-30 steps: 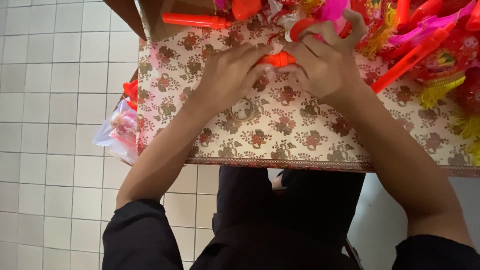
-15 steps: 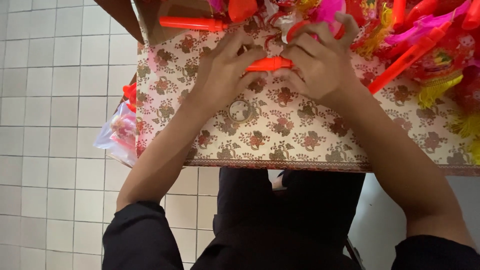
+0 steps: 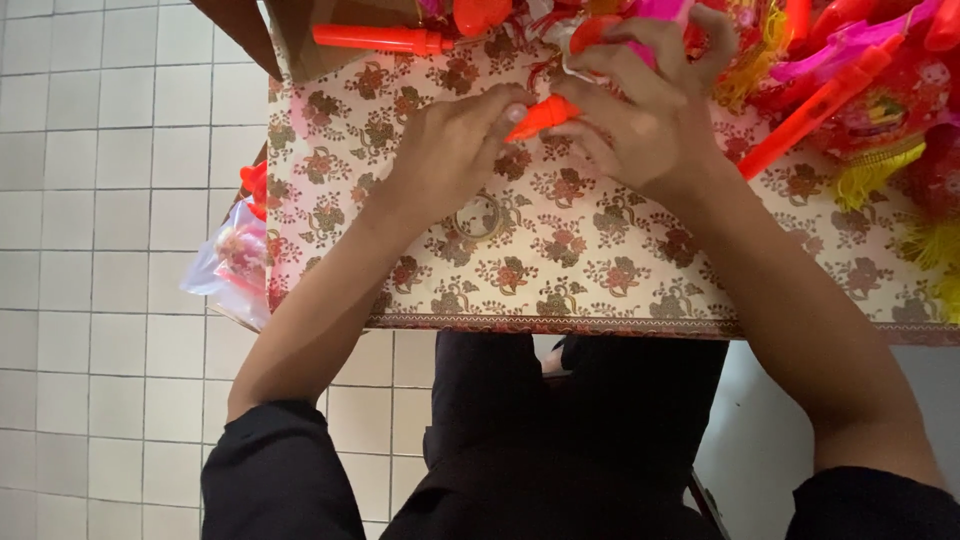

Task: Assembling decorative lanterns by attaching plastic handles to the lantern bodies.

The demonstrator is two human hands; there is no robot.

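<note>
Entry, ordered from the near edge outward.

1. Bench (image 3: 600, 290): covered with a cream cloth printed with red-brown flowers; a patterned border runs along the near edge, over a white tiled floor (image 3: 90, 200).

2. Ring (image 3: 481, 216): a small pale hoop lying flat on the cloth, just nearer than the left hand, apart from it.

3. Plastic bag (image 3: 228, 262): clear, with pink and red contents, hanging off the left edge of the bench.

4. Left hand (image 3: 452, 150): fingers curled, tips pinching the near end of the orange plastic piece (image 3: 543, 116). Closed on it.

5. Right hand (image 3: 645, 115): fingers partly curled, thumb and forefinger meeting the other end of the same orange piece; further fingers arch over pink and white material behind. Whether it grips that material too cannot be told.

6. Orange piece: short, tapered, held between both hands just above the cloth, towards the far edge, mid-bench.

7. Orange tube (image 3: 375, 38): long, lying near the far left corner beside a cardboard box (image 3: 310, 40).

8. Heap of toys (image 3: 850, 90): red, orange, pink parts with yellow tassels, filling the far right corner.

Step judged in hand: fitting or twisting the orange piece between both hands. The next move likely calls for a steady pinch on both ends and alignment with its mating part.
</note>
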